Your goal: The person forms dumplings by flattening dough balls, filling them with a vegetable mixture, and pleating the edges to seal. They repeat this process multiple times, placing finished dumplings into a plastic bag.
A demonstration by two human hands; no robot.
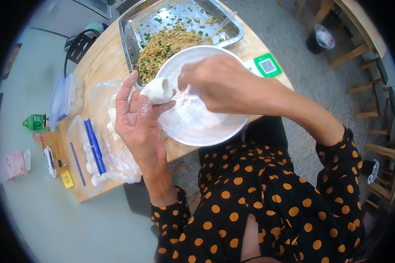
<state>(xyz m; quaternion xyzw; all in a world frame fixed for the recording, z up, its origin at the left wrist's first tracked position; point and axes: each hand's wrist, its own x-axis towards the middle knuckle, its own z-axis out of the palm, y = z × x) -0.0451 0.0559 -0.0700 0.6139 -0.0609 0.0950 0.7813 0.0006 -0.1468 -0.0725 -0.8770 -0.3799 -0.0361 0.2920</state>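
A hollowed piece of white dough [158, 91] sits in the fingers of my left hand [138, 113], its opening facing right. My right hand [210, 83] is blurred and hangs above a large white bowl [202, 131] dusted with white flour; its fingers are bent, and whether they hold anything cannot be told. Behind the bowl stands a metal tray [238, 34] with a heap of chopped filling [168, 46] and green bits, and a clear utensil [225, 23] leans at its right side. White dough pieces [112, 113] lie on plastic film, partly hidden behind my left hand.
Crumpled plastic film [125, 167] and a lidded plastic box [93, 148] with white pieces lie at the left of the wooden table [181, 152]. Another clear box [74, 95] stands farther back. A green card with a printed code [267, 65] lies right of the bowl.
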